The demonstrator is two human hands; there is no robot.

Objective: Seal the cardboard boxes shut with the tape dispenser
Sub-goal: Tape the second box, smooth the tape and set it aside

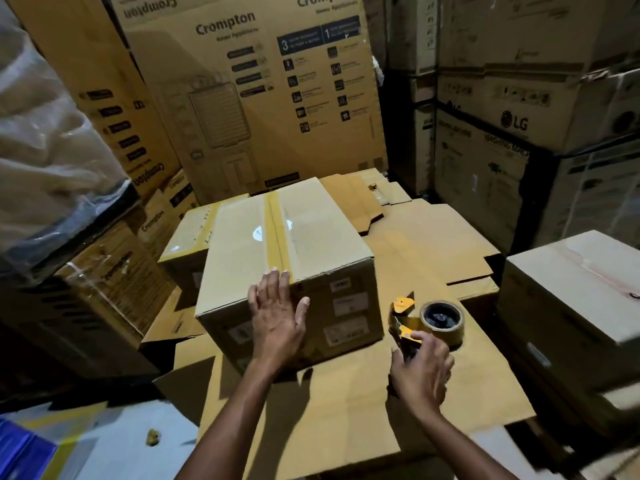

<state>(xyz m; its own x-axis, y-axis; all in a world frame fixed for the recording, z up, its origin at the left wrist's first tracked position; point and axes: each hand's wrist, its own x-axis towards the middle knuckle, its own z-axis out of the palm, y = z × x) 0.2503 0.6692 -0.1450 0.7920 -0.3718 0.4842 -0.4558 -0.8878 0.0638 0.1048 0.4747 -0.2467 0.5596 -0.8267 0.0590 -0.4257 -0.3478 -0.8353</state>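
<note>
A closed cardboard box (311, 237) stands in the middle on flattened cardboard, with a strip of yellowish tape (277, 233) running along its top seam. My left hand (277, 317) presses flat with straight fingers against the box's near face, fingertips at the top edge where the tape ends. To the right, my right hand (420, 368) grips the handle of a yellow tape dispenser (429, 320), which rests on the cardboard with its tape roll facing up.
A second taped box (188, 244) sits behind left. Another box (571, 289) stands at the right. Flattened cardboard sheets (433, 244) cover the work surface. Tall Crompton cartons (249, 91) and LG cartons (512, 123) wall in the back; plastic-wrapped goods (45, 150) at left.
</note>
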